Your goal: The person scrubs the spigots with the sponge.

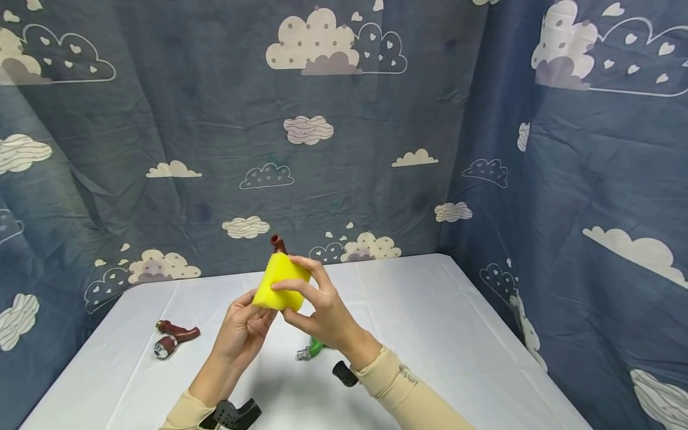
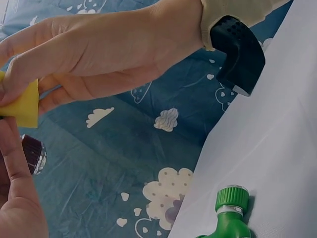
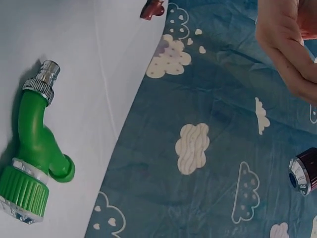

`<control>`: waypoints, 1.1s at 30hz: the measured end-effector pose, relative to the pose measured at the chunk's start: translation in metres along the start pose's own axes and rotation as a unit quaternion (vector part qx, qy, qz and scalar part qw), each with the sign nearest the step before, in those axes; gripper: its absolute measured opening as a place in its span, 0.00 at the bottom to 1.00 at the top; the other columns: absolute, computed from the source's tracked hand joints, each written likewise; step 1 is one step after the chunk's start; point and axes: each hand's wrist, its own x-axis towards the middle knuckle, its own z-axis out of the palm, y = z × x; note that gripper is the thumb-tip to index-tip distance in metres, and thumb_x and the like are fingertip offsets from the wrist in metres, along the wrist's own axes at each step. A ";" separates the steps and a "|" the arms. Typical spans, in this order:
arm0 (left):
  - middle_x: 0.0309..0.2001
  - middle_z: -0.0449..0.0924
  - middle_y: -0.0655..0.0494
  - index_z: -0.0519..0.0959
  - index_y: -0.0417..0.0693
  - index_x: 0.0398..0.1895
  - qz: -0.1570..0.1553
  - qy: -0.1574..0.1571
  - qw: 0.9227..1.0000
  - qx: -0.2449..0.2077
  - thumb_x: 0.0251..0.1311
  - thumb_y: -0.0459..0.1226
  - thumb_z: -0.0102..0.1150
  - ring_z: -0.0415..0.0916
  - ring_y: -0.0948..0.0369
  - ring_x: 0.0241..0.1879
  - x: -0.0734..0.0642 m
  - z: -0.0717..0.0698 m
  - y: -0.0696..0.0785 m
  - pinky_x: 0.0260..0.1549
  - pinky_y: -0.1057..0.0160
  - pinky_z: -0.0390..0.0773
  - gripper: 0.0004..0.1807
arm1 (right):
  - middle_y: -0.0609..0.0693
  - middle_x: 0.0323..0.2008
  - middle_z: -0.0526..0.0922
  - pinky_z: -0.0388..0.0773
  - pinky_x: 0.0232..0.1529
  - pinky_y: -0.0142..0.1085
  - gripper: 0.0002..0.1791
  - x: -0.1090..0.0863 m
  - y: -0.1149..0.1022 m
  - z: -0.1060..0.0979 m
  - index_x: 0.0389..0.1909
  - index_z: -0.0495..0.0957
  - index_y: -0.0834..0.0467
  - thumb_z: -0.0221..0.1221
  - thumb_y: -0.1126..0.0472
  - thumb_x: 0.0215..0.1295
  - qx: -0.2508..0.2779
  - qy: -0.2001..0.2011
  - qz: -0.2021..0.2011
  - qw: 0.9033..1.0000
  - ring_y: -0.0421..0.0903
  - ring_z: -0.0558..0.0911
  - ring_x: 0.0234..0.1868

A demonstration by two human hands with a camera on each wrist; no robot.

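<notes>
Held up over the table is a brown tap (image 1: 278, 243), largely hidden behind a yellow cloth (image 1: 282, 283), with its spout end poking out above. My left hand (image 1: 244, 328) grips the tap from below, fingers at the cloth's lower edge. In the left wrist view the tap's ribbed brown collar with a metal end (image 2: 33, 154) shows beside the left fingers (image 2: 15, 158). From the right, my right hand (image 1: 328, 304) pinches the cloth against the tap, thumb below and fingers spread over its face.
A second brown tap (image 1: 177, 334) lies on the white table (image 1: 430, 334) at the left. Below the hands lies a green tap (image 3: 34, 124) with a ribbed collar and metal nozzle. Black wrist cameras (image 1: 236, 415) sit at both cuffs. Cloud-patterned blue curtains (image 1: 215, 119) surround the table.
</notes>
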 end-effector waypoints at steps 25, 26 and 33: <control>0.47 0.92 0.58 0.91 0.50 0.49 -0.015 -0.103 0.990 0.091 0.76 0.22 0.51 0.90 0.63 0.48 -0.005 -0.013 -0.001 0.55 0.66 0.89 0.20 | 0.63 0.73 0.68 0.81 0.71 0.53 0.23 0.004 0.016 -0.018 0.58 0.82 0.55 0.70 0.67 0.62 -0.001 0.079 0.098 0.992 0.62 0.75 0.73; 0.47 0.92 0.58 0.91 0.50 0.50 -0.010 -0.104 0.989 0.108 0.76 0.22 0.53 0.91 0.63 0.48 -0.005 -0.015 -0.001 0.55 0.65 0.89 0.20 | 0.63 0.72 0.69 0.80 0.72 0.55 0.23 0.004 0.016 -0.019 0.59 0.82 0.55 0.70 0.67 0.62 0.007 0.083 0.107 0.991 0.62 0.75 0.74; 0.45 0.93 0.62 0.86 0.32 0.55 0.053 -0.083 0.954 0.284 0.71 0.24 0.63 0.91 0.64 0.44 -0.004 -0.024 0.011 0.44 0.66 0.91 0.13 | 0.59 0.71 0.73 0.81 0.70 0.56 0.23 0.002 0.018 -0.031 0.62 0.80 0.54 0.69 0.63 0.66 0.086 0.047 0.182 0.978 0.58 0.75 0.73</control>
